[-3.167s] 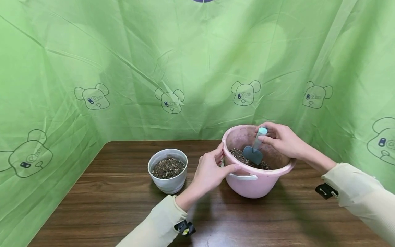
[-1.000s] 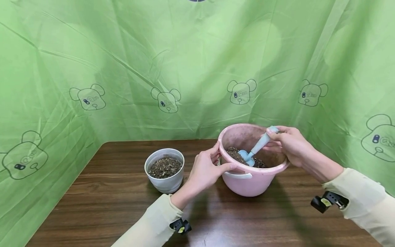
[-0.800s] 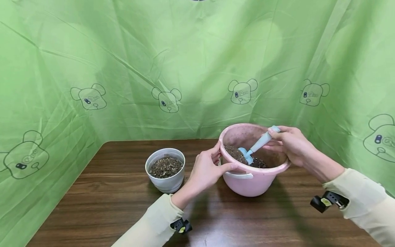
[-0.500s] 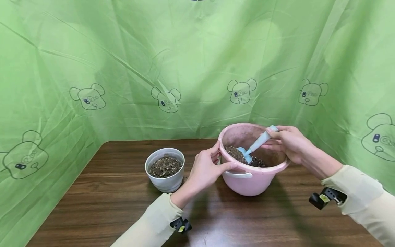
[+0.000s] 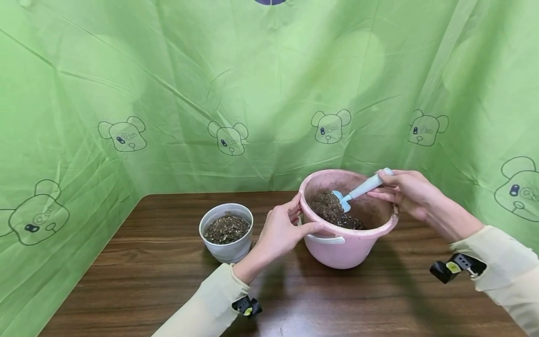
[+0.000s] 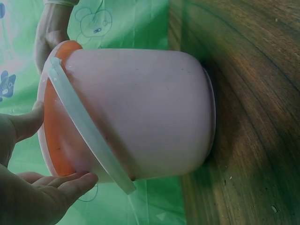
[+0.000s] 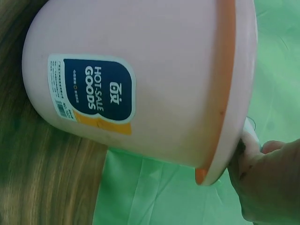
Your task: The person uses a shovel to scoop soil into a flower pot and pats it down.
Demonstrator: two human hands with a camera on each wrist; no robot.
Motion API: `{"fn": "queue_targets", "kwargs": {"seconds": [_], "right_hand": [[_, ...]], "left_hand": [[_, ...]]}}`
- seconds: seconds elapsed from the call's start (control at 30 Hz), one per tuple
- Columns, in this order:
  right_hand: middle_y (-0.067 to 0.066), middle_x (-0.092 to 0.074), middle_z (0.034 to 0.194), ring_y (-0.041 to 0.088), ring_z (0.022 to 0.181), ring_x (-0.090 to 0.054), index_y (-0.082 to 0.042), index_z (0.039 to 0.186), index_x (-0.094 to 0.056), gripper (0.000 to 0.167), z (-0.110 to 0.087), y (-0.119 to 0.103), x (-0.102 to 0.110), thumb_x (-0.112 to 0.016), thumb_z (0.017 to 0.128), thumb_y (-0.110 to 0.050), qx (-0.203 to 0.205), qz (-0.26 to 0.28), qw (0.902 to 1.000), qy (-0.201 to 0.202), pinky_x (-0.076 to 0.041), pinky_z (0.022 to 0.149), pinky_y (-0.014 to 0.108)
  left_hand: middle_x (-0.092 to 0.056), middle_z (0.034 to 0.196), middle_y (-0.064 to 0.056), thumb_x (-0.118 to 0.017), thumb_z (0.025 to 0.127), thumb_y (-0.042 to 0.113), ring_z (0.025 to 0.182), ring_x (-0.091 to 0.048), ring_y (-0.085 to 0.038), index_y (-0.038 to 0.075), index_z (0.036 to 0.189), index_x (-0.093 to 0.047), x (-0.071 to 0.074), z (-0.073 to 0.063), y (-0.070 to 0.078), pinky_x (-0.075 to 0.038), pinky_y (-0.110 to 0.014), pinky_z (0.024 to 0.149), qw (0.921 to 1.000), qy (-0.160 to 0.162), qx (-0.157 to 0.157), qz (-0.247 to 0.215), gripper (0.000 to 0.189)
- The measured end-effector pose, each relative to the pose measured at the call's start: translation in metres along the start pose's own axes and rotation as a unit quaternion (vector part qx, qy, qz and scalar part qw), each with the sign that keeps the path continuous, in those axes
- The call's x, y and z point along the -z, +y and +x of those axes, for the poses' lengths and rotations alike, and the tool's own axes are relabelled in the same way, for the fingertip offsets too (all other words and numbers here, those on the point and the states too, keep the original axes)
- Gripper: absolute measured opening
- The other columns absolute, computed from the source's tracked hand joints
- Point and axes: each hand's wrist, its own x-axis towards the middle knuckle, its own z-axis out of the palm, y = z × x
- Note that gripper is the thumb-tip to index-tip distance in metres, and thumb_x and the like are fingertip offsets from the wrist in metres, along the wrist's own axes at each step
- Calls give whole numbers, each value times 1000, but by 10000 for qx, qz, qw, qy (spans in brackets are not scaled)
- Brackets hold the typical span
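A pink bucket (image 5: 343, 252) with dark soil in it stands on the table. My left hand (image 5: 280, 234) holds its rim on the left, thumb over the near edge and fingers along the outside. In the left wrist view the bucket's pale carry handle (image 6: 86, 126) hangs down its side. My right hand (image 5: 414, 196) grips a light blue hand trowel (image 5: 364, 187) by the handle, above the bucket's right rim. The trowel slants down to the left, and its blade bears a heap of soil (image 5: 326, 206) inside the bucket.
A whitish pot (image 5: 229, 252) with soil near its top stands left of the bucket, beside my left forearm. The brown wooden table (image 5: 139, 281) backs onto a green curtain (image 5: 269, 117) with printed bear heads. A label (image 7: 98, 93) shows on the bucket's side.
My right hand first held the trowel upright in the bucket, then tilted it into the soil. Now it has drawn right and slightly up with soil on the blade. My left hand stays on the rim.
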Motion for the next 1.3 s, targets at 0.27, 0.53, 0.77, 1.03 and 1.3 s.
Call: {"fn": "queue_targets", "kwargs": {"seconds": [0.27, 0.53, 0.77, 1.03, 1.3], "right_hand": [[11, -65, 106, 27, 95, -76, -3, 100, -72, 22, -2, -1, 7, -52, 110, -3, 11, 265, 9996, 62, -58, 95, 37], [12, -68, 102, 27, 93, -77, -2, 100, -72, 24, -8, -5, 10, -51, 111, -5, 141, 439, 9989, 80, -58, 93, 35], [13, -69, 102, 29, 92, -77, 0, 101, -70, 21, -11, -9, 10, -51, 110, -6, 196, 622, 9978, 87, -59, 93, 36], [12, -68, 103, 30, 94, -77, 1, 100, -71, 21, -15, -11, 12, -53, 109, -4, 343, 794, 9962, 89, -59, 93, 38], [12, -68, 104, 31, 95, -77, 2, 102, -71, 18, -16, -15, 10, -55, 108, -4, 599, 818, 9948, -35, -59, 94, 39]], "left_hand": [[-50, 156, -6, -89, 87, 35, 132, -59, -23, 6, 160, -42, 3, 0, -3, -49, -30, 106, 9996, -98, -196, -149, 92], [-49, 157, -2, -90, 86, 39, 133, -58, -19, 9, 160, -42, 16, 0, -2, -48, -31, 109, 9998, -182, -108, 45, 94], [-55, 152, -3, -89, 85, 44, 134, -57, -18, 7, 159, -44, 24, 1, -3, -45, -34, 112, 9991, -232, -22, 341, 94], [-55, 152, -10, -90, 85, 41, 135, -58, -22, 5, 158, -45, 32, 2, -1, -46, -34, 112, 9988, -217, -27, 437, 93], [-53, 154, -11, -91, 85, 36, 137, -56, -23, 5, 159, -44, 41, 3, -1, -45, -34, 112, 9989, -170, -37, 441, 93]]}}
